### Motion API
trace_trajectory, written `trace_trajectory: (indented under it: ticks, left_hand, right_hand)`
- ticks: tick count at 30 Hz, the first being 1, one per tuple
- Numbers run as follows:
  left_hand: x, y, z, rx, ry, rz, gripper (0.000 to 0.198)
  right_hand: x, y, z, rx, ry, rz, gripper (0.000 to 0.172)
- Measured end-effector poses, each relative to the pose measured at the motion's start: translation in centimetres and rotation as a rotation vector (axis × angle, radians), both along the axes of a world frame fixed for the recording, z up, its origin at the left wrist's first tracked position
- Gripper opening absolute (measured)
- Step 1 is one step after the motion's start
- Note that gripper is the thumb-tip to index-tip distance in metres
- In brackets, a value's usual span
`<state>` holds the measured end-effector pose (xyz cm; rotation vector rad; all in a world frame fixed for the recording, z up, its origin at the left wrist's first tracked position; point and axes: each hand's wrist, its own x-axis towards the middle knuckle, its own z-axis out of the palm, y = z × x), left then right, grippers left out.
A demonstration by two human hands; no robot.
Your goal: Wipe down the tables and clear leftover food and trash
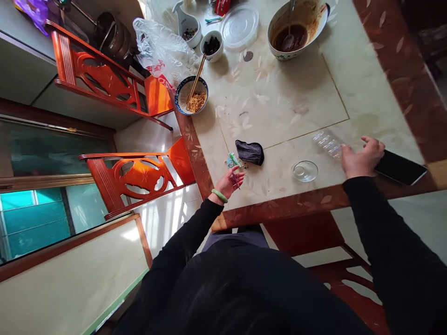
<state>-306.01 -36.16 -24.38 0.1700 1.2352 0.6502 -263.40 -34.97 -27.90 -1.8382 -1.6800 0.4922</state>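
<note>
My left hand (226, 183), with a green bangle (220, 196) at the wrist, is palm up at the table's near left edge. A thin reddish tool (235, 178) lies across its curled fingers; its exact kind is too small to tell. Just beyond the fingertips are a small green-and-white packet (234, 159) and a dark cloth pouch (250, 152). On the right, my right hand (363, 157) closes on the near end of a clear ribbed plastic container (328, 144). A black phone (401, 167) lies beside that hand, partly behind it. Left of it stands a small glass dish (305, 171).
A large bowl of brown sauce (296, 30) with a spoon stands at the back. At the back left are a bowl with chopsticks (191, 96), a small white bowl (212, 47), a plastic lid (240, 27) and plastic bags (162, 49). Wooden chairs (131, 179) stand left.
</note>
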Motion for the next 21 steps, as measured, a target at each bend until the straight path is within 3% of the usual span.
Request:
trace_trajectory:
  ticks: [2,3,6,7,10,13,16,19,21]
  left_hand:
    - [1.1,-0.5,0.2,-0.003,-0.008,-0.001,0.034]
    - [1.8,-0.8,0.4,0.003,-0.015,-0.005,0.034]
    - [4.4,-1.9,1.0,0.057,-0.07,-0.023,0.032]
    - [5.3,-2.4,1.2,0.084,-0.101,-0.026,0.033]
    - [7.4,-3.6,2.1,0.143,-0.16,-0.026,0.037]
    - [8.8,-4.5,3.2,0.136,-0.156,-0.02,0.039]
    - [9.6,-4.8,4.0,0.116,-0.155,-0.005,0.038]
    - [9.7,-4.8,4.5,0.085,-0.119,0.015,0.038]
    - [9.1,-4.8,4.6,0.08,-0.078,0.03,0.04]
  right_hand:
    - [-4.1,-1.3,2.0,0.093,0.006,-0.303,0.044]
    - [-6.7,-2.1,3.0,0.077,0.063,-0.296,0.042]
    - [-15.2,-4.7,5.5,-0.17,0.416,0.068,0.041]
    - [-17.6,-5.5,6.0,-0.256,0.499,0.13,0.044]
    - [-21.7,-7.2,6.6,-0.368,0.62,0.096,0.043]
    - [-21.8,-7.6,6.4,-0.343,0.65,0.027,0.037]
    - [-19.5,-6.8,6.4,-0.333,0.636,0.093,0.033]
    - [-14.8,-4.2,6.5,-0.262,0.474,0.086,0.017]
    - [-10.3,-1.7,6.2,-0.154,0.248,-0.025,0.015]
